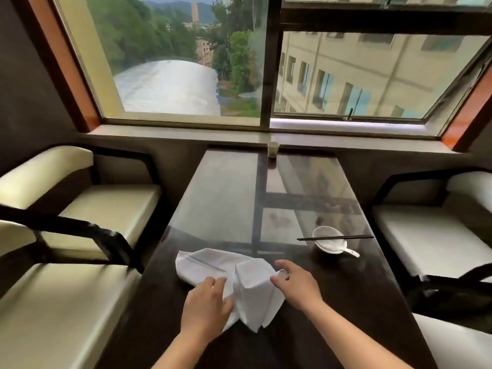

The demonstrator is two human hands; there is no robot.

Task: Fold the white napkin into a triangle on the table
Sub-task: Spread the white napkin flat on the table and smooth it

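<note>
Head view: both hands' fingers pinch rumpled white napkin (239,278) near table (346,315) front edge; bowl (328,239) well apart.

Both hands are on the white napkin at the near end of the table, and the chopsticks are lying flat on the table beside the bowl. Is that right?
Not quite. The head view shows the chopsticks resting across the rim of the bowl, not flat on the table. The rest holds: left hand and right hand are both on the white napkin at the near end.
</note>
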